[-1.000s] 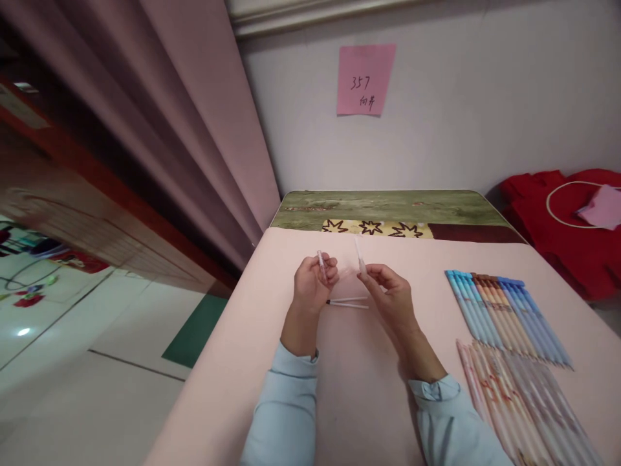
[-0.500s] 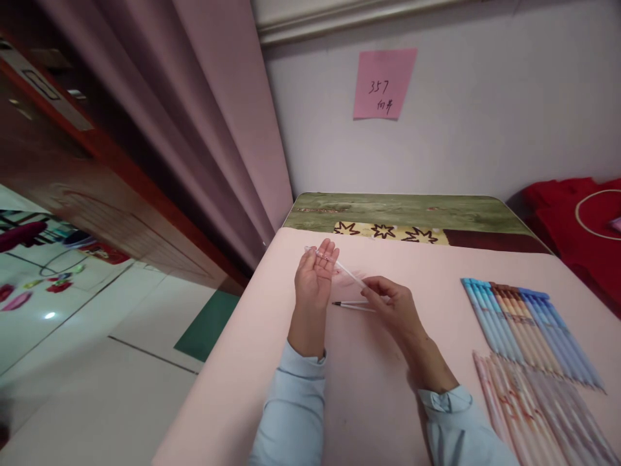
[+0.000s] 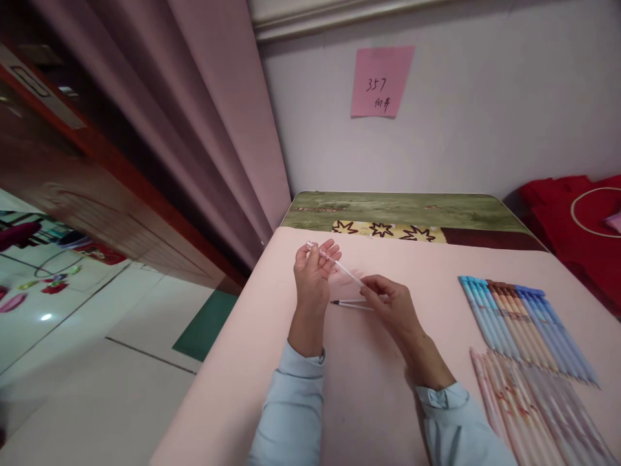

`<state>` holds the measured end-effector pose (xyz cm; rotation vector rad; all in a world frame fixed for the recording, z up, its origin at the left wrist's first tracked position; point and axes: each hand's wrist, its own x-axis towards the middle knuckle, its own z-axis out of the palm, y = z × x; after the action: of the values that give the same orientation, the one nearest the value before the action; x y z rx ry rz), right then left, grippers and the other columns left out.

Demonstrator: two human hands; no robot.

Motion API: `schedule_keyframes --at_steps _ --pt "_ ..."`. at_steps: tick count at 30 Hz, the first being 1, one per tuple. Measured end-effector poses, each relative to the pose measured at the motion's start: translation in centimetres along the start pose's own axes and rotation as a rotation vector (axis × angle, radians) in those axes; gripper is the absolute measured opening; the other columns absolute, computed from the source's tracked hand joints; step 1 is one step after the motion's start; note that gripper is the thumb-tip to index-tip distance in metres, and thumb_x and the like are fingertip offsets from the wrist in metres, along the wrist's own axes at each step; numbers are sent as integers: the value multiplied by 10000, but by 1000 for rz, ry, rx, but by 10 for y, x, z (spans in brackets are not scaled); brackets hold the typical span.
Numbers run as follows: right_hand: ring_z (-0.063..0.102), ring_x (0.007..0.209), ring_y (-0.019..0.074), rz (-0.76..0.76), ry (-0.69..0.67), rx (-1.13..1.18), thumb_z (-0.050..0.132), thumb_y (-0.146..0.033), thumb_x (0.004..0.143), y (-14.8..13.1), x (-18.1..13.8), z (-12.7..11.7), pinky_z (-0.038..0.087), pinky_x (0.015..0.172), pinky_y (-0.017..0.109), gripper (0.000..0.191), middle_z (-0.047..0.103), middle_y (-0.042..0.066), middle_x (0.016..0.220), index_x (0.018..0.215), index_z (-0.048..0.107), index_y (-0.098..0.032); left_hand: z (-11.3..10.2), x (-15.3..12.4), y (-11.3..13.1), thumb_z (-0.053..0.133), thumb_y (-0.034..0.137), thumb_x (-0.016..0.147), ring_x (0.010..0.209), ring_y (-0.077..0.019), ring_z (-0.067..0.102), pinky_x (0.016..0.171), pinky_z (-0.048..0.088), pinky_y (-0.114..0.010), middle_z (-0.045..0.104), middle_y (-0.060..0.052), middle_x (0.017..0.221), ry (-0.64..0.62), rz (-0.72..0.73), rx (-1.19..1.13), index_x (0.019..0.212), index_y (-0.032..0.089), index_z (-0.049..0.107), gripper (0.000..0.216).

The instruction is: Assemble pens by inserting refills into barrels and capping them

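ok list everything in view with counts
Tabletop: one, green, far edge
Cover: one, pink, over tabletop
Tube: one, clear, above cover
Thin rod: one, white, at tube
Loose sticks: two, white, on cover
Capped pens: many, blue and brown, right
Pen barrels: several, pinkish and grey, lower right
Note: one, pink, on wall
Curtain: one, mauve, left
Door: one, brown, left
Cloth: one, red, far right
Floor patch: one, green, left
Floor clutter: unclear, mixed, left
Sleeves: two, light blue, on forearms
Left hand: one, holding tube
Right hand: one, fingers on rod
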<state>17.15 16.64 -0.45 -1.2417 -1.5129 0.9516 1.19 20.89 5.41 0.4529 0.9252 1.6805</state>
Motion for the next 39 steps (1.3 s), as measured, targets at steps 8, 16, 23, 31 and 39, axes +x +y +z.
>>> schedule_keyframes --at_steps 8,16,23,31,39 --pt "529 609 135 -25 -14 16 636 -320 846 -4 0 1 401 571 250 152 618 -8 673 870 717 -194 1 0 -3 668 315 903 841 -198 750 876 577 -402 755 -99 935 18 43 64 996 207 465 248" --pt "635 745 163 -48 118 102 721 -329 795 -4 2 5 513 736 287 199 715 23 833 945 738 -200 4 -4 -13 729 278 849 841 -201 746 934 549 -438 752 -132 996 -41 -2 28 1001 185 478 308" --pt "624 734 153 -33 319 189 768 -344 761 1 7 11 513 734 296 217 680 14 807 870 655 -194 16 -15 -29 721 275 846 784 -164 734 850 569 -339 755 -111 948 -60 -128 41 958 151 559 233" --pt "618 675 153 29 380 242 765 -421 769 -7 8 8 500 661 278 269 700 29 764 849 680 -178 16 -16 -32 798 217 751 775 -161 726 779 566 -290 751 -88 895 -82 -174 33 924 135 587 285" --pt "638 599 172 174 277 161 552 -596 906 -3 7 5 493 614 282 468 688 43 638 797 714 -171 16 -16 -38 804 247 752 790 -183 739 810 573 -329 752 -100 887 -31 -106 100 946 146 558 329"
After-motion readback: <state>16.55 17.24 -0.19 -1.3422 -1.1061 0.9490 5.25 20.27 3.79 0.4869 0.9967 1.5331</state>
